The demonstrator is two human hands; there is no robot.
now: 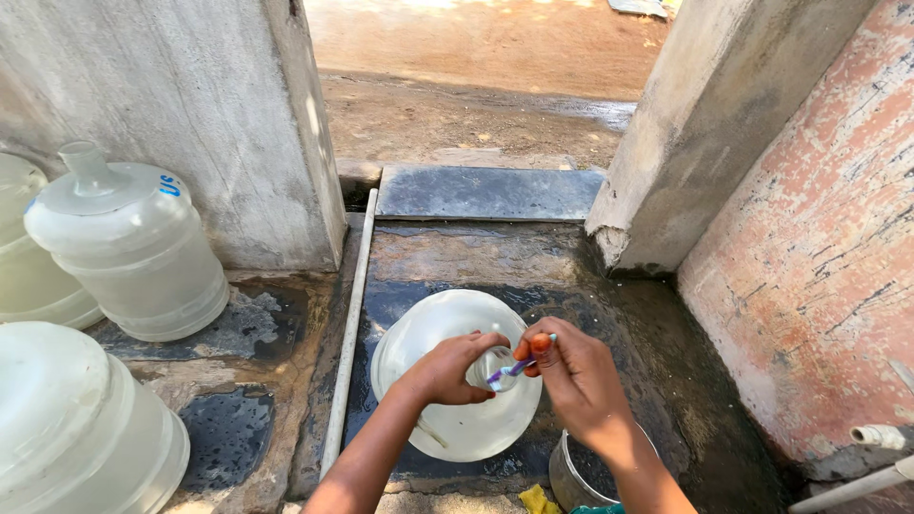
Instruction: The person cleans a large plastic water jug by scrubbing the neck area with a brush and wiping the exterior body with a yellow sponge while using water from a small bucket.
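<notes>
Down at centre frame, on the wet dark slab floor, stands the large clear water jug I'm working on, seen from above w/ its neck pointing up at the camera. My left hand is wrapped around the jug's neck, fingers closed on it, steadying it upright. My right hand is pinched shut on a toothbrush, thumb on top; the brush has a pale blue-purple handle & its head sits at the mouth of the neck, touching or just inside the rim (can't tell which). Both forearms enter from the bottom edge.

Just beside my right wrist, at lower right, a small metal pot rests on the floor; a scrap of yellow cloth lies at its left, touching or nearly so.

Left of the jug, a thin white pipe runs front-to-back along the slab edge. Beyond it, on the cracked stone ledge, approx. three more clear jugs: one upright w/ neck visible, one partly cut off behind it at far left, one large at lower left. Grey concrete walls flank the opening; a red-washed wall is at right, w/ white pipe ends low down. Bare earth ground lies beyond.
</notes>
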